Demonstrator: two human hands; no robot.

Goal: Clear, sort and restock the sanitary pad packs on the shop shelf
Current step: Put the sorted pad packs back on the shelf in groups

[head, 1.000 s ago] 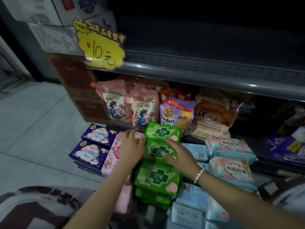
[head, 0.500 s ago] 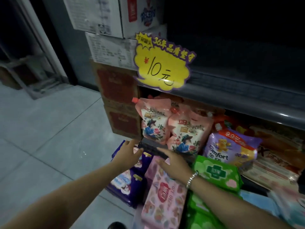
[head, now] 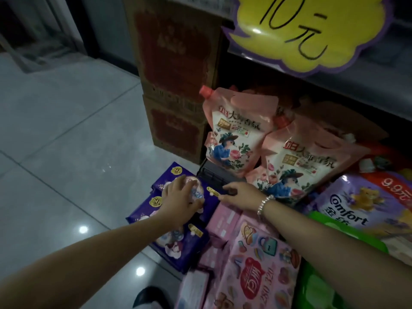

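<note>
Grey tiled floor [head: 55, 134] at far left; stacked brown cartons [head: 176, 85] against the shelf end. Left hand [head: 181, 198] lies on the top purple pad pack [head: 178, 188], fingers spread and slightly bent over its face, no clear grip. More purple packs [head: 178, 246] lie nearer, on the pile's left edge. Right hand [head: 242, 195], beaded bracelet at wrist, touches the same pack's right edge; whether it pinches, cannot tell. Pink pad packs [head: 256, 264] below it. Pink spouted pouches [head: 236, 134] stand behind, under a yellow price sign [head: 312, 27]. Purple Comfort bag [head: 361, 201], green pack [head: 318, 288] at right.
</note>
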